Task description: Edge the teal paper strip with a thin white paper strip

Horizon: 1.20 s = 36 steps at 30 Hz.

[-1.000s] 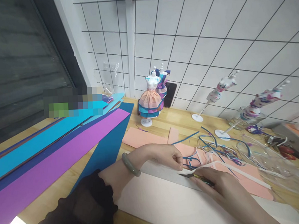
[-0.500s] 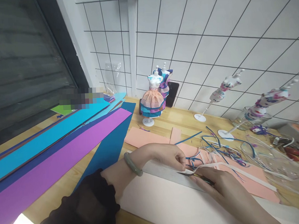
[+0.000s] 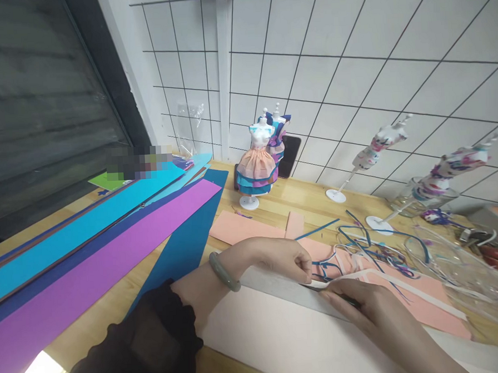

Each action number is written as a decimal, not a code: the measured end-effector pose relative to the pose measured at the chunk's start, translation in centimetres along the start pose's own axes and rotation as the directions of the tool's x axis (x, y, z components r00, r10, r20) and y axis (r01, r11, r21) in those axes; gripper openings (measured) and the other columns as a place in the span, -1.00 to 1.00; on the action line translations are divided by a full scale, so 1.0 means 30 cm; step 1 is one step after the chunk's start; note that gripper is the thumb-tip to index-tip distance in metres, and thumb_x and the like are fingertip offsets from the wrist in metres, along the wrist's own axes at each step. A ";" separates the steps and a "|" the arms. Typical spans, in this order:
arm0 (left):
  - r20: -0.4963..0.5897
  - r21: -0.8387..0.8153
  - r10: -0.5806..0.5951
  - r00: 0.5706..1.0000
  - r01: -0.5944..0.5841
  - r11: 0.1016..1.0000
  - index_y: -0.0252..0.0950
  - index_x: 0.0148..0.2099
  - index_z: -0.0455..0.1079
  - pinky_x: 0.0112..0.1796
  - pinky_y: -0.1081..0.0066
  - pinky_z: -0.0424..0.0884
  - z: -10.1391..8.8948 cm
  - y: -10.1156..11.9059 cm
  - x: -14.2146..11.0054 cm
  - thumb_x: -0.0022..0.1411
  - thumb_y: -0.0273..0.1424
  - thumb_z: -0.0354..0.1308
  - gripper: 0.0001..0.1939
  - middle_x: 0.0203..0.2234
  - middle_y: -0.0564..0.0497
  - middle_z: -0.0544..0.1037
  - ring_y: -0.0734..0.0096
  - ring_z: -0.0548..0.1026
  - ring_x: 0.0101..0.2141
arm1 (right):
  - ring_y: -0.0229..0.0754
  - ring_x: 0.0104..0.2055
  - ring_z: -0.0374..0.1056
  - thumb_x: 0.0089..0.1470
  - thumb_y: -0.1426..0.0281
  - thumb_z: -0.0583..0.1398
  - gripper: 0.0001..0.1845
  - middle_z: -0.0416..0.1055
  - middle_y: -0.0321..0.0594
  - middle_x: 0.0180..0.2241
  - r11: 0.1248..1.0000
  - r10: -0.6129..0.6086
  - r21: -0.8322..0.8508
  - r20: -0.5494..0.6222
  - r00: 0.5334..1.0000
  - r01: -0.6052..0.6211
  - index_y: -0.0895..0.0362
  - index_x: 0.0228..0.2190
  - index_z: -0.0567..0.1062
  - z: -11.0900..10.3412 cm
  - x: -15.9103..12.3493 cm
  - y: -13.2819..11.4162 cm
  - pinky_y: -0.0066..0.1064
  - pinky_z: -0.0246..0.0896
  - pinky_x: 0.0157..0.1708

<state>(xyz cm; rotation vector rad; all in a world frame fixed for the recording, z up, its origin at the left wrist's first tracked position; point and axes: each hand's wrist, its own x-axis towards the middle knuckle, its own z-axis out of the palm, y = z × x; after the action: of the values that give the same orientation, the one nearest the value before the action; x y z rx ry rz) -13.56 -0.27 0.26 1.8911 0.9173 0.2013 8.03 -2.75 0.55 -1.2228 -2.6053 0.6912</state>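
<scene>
A long whitish sheet point(image 3: 281, 329), which looks like fabric or paper, lies across the table in front of me, with a greyish band point(image 3: 275, 286) along its far edge. At that edge my left hand point(image 3: 284, 260), with a green bangle on its wrist, is closed and pinches the material; its fingertips are partly hidden. Just to its right, my right hand point(image 3: 363, 303) is wrapped around dark scissors point(image 3: 316, 287), whose handles are mostly covered by the fingers. The blades point left toward my left hand. A narrow white strip point(image 3: 430, 294) runs off to the right beyond my right hand.
Peach sheets point(image 3: 243, 226) and tangled blue strips point(image 3: 364, 241) lie beyond my hands. Purple point(image 3: 151, 230) and turquoise sheets point(image 3: 100, 211) are stacked left. A dressed mini mannequin point(image 3: 258, 164), other small mannequins point(image 3: 380, 143) and a phone point(image 3: 293, 156) stand by the tiled wall.
The scissor blades look more closed, and the strip beside them lies lower. Both hands keep nearly the same place; the whole view has shifted slightly.
</scene>
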 end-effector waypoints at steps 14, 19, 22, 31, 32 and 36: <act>0.112 -0.002 -0.118 0.987 0.119 0.993 -0.28 -0.34 0.42 -0.39 0.49 0.27 -0.083 -0.023 -0.069 0.00 -0.33 0.11 -0.83 -0.43 0.13 0.48 0.49 0.40 -0.39 | -0.18 -0.41 0.42 0.12 0.09 -0.03 -0.59 0.52 -0.29 -0.46 0.999 0.032 0.031 -0.033 0.999 -0.031 0.00 -0.49 0.49 0.000 -0.005 -0.010 -0.45 0.27 -0.43; 0.097 -0.029 -0.110 0.989 0.114 0.993 -0.30 -0.35 0.41 -0.40 0.50 0.26 -0.085 -0.028 -0.071 0.00 -0.36 0.11 -0.85 -0.44 0.13 0.47 0.49 0.40 -0.39 | -0.20 -0.41 0.41 0.13 0.14 -0.02 -0.64 0.52 -0.32 -0.44 1.000 0.023 -0.014 -0.020 1.000 -0.023 -0.02 -0.45 0.49 -0.007 0.002 -0.017 -0.45 0.23 -0.46; 0.104 -0.040 -0.094 0.990 0.099 0.994 -0.30 -0.35 0.41 -0.40 0.50 0.26 -0.085 -0.027 -0.071 0.01 -0.36 0.11 -0.86 -0.44 0.13 0.46 0.50 0.39 -0.40 | -0.21 -0.48 0.38 0.14 0.16 -0.03 -0.63 0.48 -0.32 -0.52 0.995 -0.012 -0.094 0.020 1.000 0.014 0.01 -0.50 0.46 -0.014 0.015 -0.023 -0.45 0.18 -0.53; 0.106 -0.066 -0.061 0.992 0.069 0.995 -0.28 -0.36 0.41 -0.39 0.50 0.28 -0.088 -0.043 -0.069 -0.02 -0.37 0.12 -0.87 -0.42 0.13 0.47 0.50 0.40 -0.38 | -0.17 -0.39 0.40 0.15 0.15 -0.04 -0.63 0.51 -0.27 -0.43 0.997 0.015 -0.081 0.087 0.996 -0.008 0.01 -0.42 0.49 -0.014 0.058 -0.068 -0.44 0.22 -0.46; 0.099 -0.067 -0.060 0.993 0.067 0.996 -0.28 -0.36 0.41 -0.39 0.50 0.28 -0.087 -0.046 -0.067 -0.02 -0.37 0.12 -0.86 -0.42 0.13 0.48 0.50 0.40 -0.38 | -0.18 -0.41 0.40 0.15 0.15 -0.04 -0.62 0.50 -0.28 -0.44 0.996 0.019 -0.094 0.101 0.995 -0.010 0.01 -0.44 0.49 -0.014 0.060 -0.072 -0.45 0.22 -0.47; 0.102 -0.076 -0.062 0.993 0.070 0.995 -0.28 -0.38 0.40 -0.43 0.51 0.27 -0.088 -0.055 -0.063 -0.03 -0.36 0.14 -0.87 -0.42 0.13 0.49 0.49 0.41 -0.39 | -0.20 -0.44 0.39 0.16 0.15 -0.05 -0.60 0.49 -0.29 -0.48 0.993 0.000 -0.118 0.107 0.994 0.013 0.03 -0.48 0.48 -0.013 0.064 -0.073 -0.47 0.20 -0.50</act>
<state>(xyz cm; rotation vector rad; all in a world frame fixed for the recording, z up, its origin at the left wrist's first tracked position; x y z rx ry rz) -17.04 0.70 0.66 1.7789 0.8900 0.1019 5.43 -2.38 1.88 -1.2418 -2.7726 0.6251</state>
